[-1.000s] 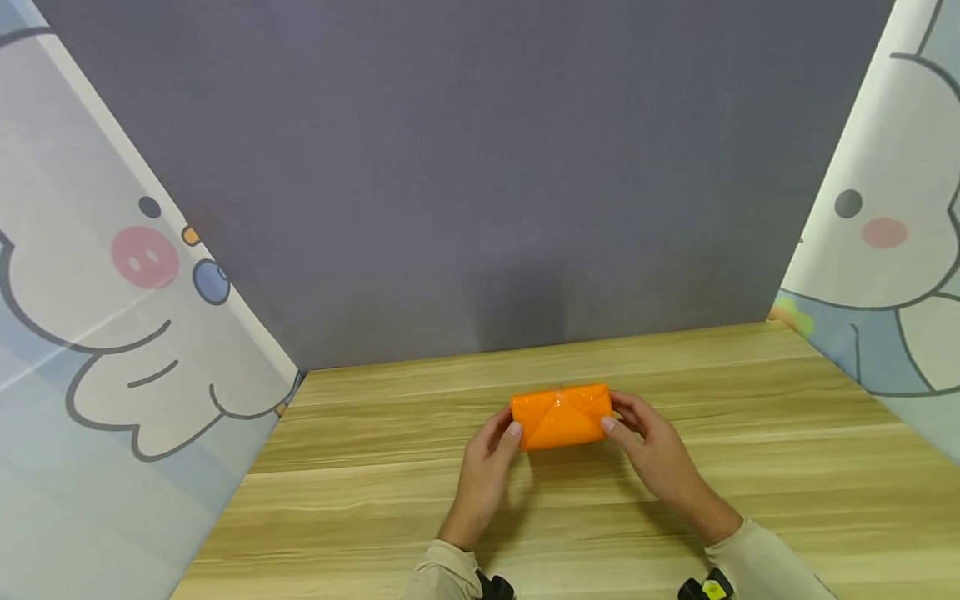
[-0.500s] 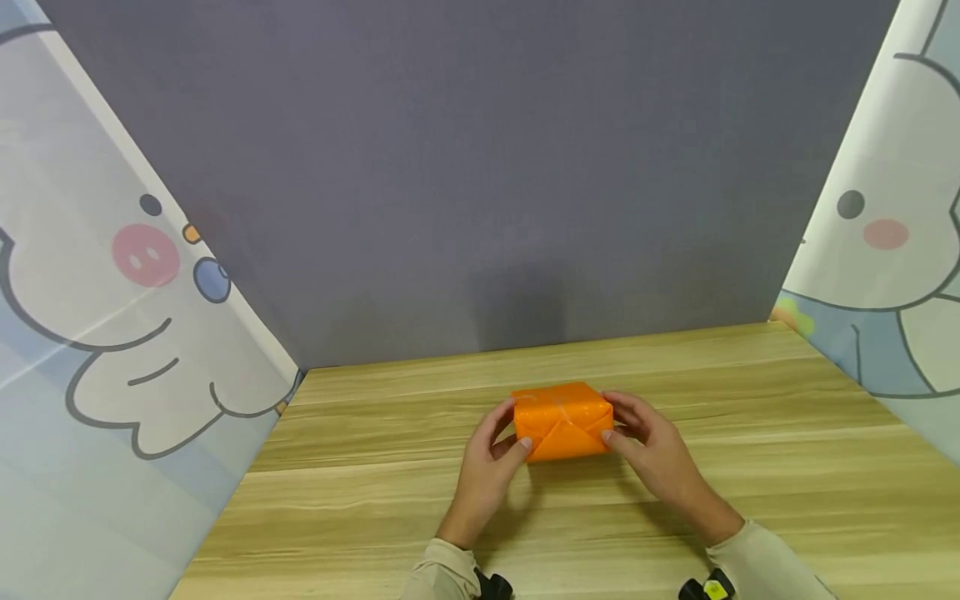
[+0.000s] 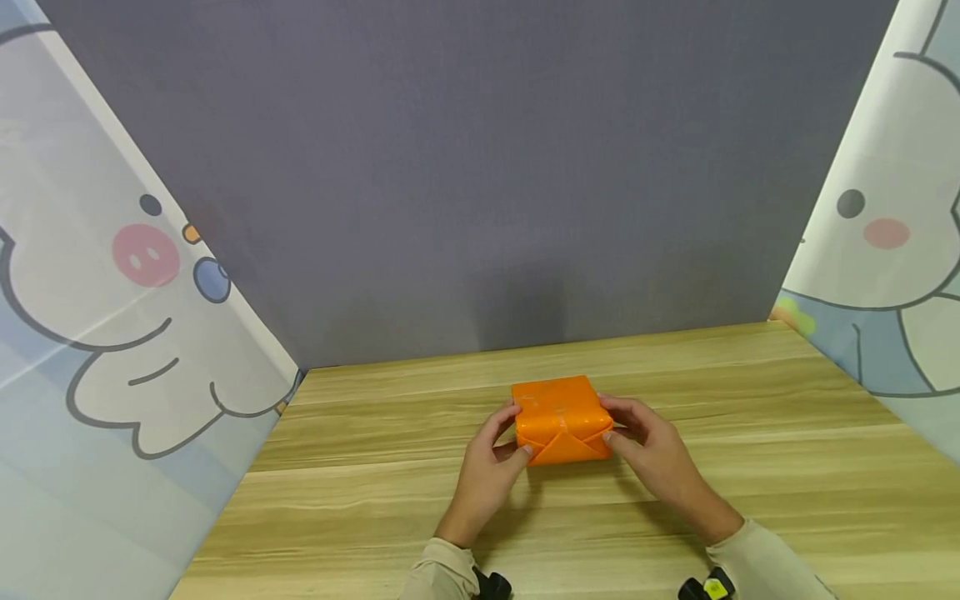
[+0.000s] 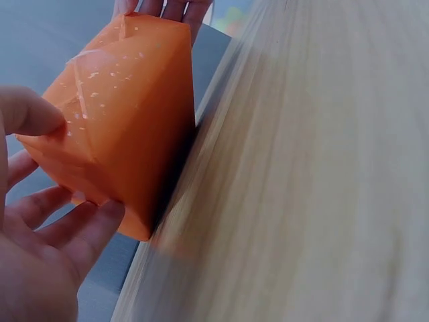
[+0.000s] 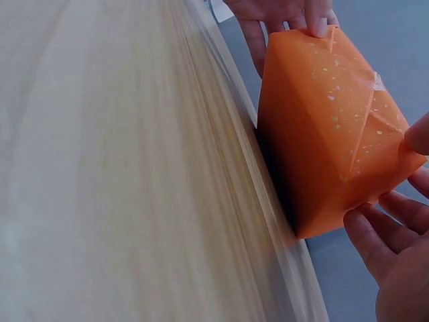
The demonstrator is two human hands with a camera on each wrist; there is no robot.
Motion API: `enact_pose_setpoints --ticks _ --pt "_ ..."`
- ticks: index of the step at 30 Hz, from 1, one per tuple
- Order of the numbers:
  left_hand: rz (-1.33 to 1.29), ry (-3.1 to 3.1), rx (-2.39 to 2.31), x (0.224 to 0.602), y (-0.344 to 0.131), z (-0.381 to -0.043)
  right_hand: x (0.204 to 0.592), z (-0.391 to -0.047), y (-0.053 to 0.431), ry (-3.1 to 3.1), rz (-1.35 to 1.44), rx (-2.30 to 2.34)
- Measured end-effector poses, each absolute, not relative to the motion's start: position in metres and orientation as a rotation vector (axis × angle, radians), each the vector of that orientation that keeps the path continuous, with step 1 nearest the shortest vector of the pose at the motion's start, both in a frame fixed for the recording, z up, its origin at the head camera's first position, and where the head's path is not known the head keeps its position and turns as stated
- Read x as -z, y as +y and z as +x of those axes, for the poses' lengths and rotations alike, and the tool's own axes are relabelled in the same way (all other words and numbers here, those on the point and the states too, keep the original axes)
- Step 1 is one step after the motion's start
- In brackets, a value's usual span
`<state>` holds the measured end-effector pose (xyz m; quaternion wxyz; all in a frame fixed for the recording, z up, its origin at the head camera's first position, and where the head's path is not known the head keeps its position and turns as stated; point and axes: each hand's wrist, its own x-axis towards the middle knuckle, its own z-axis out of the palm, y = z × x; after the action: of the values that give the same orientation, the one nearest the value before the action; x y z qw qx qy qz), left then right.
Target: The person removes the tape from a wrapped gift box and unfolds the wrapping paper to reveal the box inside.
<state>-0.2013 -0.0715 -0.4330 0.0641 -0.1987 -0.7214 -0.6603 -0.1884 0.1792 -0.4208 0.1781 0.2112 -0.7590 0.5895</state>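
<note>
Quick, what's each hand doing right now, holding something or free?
Left hand: holding the orange package by its left side.
Right hand: holding the same orange package by its right side.

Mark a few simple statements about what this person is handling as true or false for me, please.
1. The left hand and right hand both hold an orange wrapped package. True.
2. The package is round like a ball. False: it is box-shaped.
3. The tabletop has a wood-grain look. True.
4. The panel behind it is bright yellow. False: the panel is grey.
5. Both sleeves are light beige. True.
</note>
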Motion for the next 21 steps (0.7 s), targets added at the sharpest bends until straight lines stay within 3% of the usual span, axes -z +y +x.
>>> enact_pose_setpoints --ticks 21 --pt "-0.634 -2.387 1.78 0.4345 -0.0714 -0.1993 0.4253 -0.1891 0.1791 -2.272 0.388 -1.527"
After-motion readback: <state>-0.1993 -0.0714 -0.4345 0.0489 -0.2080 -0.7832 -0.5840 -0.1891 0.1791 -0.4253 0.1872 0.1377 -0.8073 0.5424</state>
